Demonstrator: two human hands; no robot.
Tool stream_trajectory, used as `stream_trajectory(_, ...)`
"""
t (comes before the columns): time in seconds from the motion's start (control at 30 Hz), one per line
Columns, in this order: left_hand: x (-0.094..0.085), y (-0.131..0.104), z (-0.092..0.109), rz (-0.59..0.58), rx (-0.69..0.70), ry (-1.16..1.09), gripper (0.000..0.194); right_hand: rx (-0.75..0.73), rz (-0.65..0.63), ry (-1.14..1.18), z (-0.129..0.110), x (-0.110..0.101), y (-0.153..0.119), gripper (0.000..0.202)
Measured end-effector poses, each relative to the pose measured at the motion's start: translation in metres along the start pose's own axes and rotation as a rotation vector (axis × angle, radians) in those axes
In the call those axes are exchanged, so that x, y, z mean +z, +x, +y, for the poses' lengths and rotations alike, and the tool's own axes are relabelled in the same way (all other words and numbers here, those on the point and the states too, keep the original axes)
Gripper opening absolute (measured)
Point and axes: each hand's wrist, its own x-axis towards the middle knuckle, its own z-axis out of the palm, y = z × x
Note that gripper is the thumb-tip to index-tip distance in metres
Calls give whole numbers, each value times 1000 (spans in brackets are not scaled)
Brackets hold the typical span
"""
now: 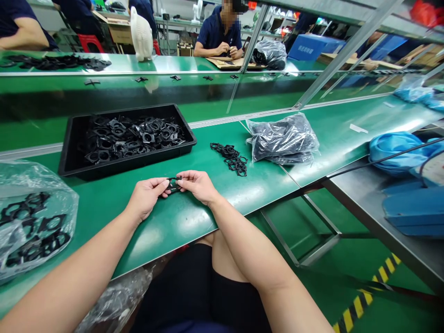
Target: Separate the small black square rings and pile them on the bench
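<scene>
Between my two hands is a small black ring-shaped plastic part (173, 183), held just above the green bench. My left hand (147, 195) pinches its left side with thumb and fingers. On its right side, my right hand (197, 184) grips it in the same way. Fingertips cover parts of its edges. Behind my hands stands a black tray (130, 163) heaped with similar black parts (145, 134). To the right of my right hand lies a small loose pile of thin black rings (236, 159).
An open clear bag (38, 185) of black parts lies at left. A sealed plastic bag (282, 141) sits right of the ring pile. Beyond the bench's rail, a belt (190, 88) carries spaced black parts. A metal upright (347, 51) slants at right. A co-worker (220, 34) sits opposite.
</scene>
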Motion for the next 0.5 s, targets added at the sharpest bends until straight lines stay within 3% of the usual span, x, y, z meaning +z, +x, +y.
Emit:
stream_trajectory(0.2,0,-1,4,-19,3,46,37,6,14,-1,-2,2,-1,32)
stream_trajectory(0.5,1,-3,5,-69,6,-53,38,8,13,1,-2,3,-1,33)
